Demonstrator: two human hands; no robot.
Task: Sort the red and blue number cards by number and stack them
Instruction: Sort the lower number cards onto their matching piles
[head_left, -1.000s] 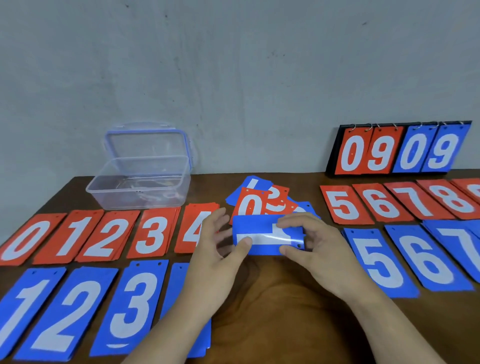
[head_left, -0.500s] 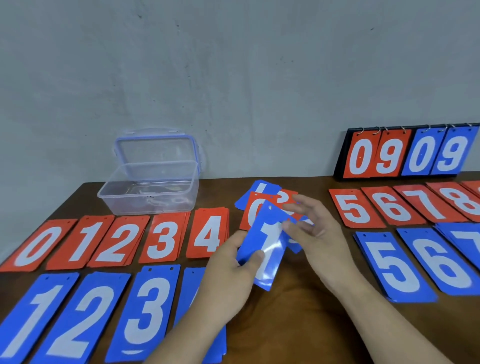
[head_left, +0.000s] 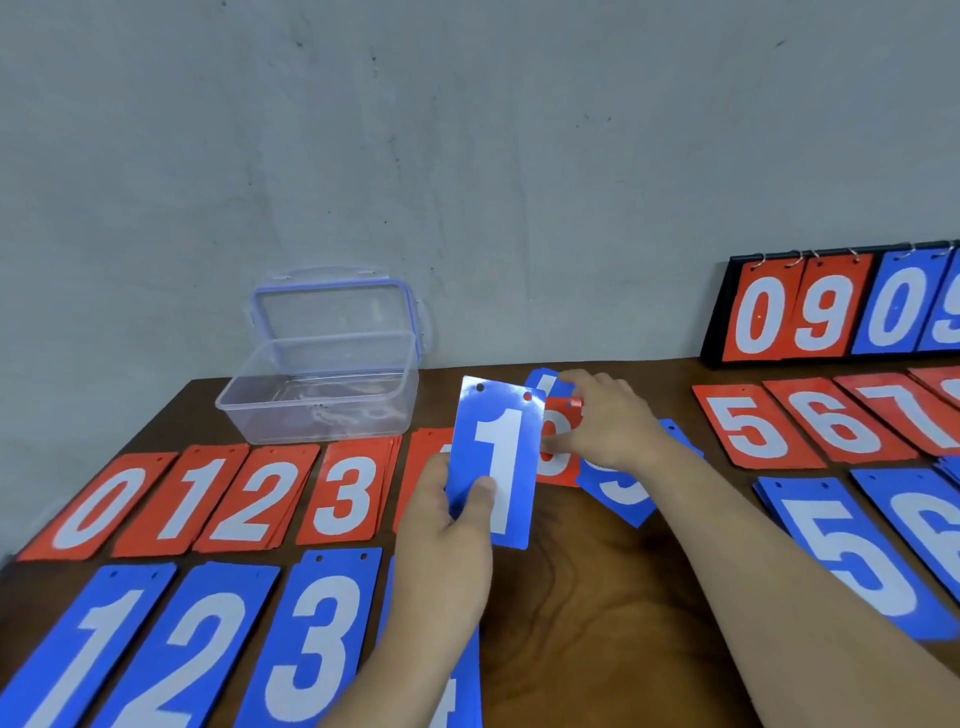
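My left hand (head_left: 447, 525) pinches a blue "1" card (head_left: 496, 457) upright above the table, thumb on its face. My right hand (head_left: 602, 421) rests on the unsorted pile at the middle back, its fingers on a red "0" card (head_left: 558, 457); a blue card (head_left: 618, 491) lies under that hand. Red stacks 0 (head_left: 98, 506), 1 (head_left: 182, 496), 2 (head_left: 257, 496), 3 (head_left: 345, 491) form the back left row; the red 4 is mostly hidden. Blue stacks 1 (head_left: 83, 654), 2 (head_left: 192, 660), 3 (head_left: 317, 644) lie in front.
Red 5 (head_left: 750, 428), 6 (head_left: 844, 423), 7 (head_left: 919, 410) and blue 5 (head_left: 847, 556), 6 (head_left: 924, 525) stacks lie at right. A clear plastic box (head_left: 322, 395) with its lid open stands at the back left. A black scoreboard stand (head_left: 841, 306) showing 0909 leans on the wall.
My left hand has turned the blue "1" card from flat and sideways to upright and holds it alone. My right hand has let go and moved back onto the unsorted pile.
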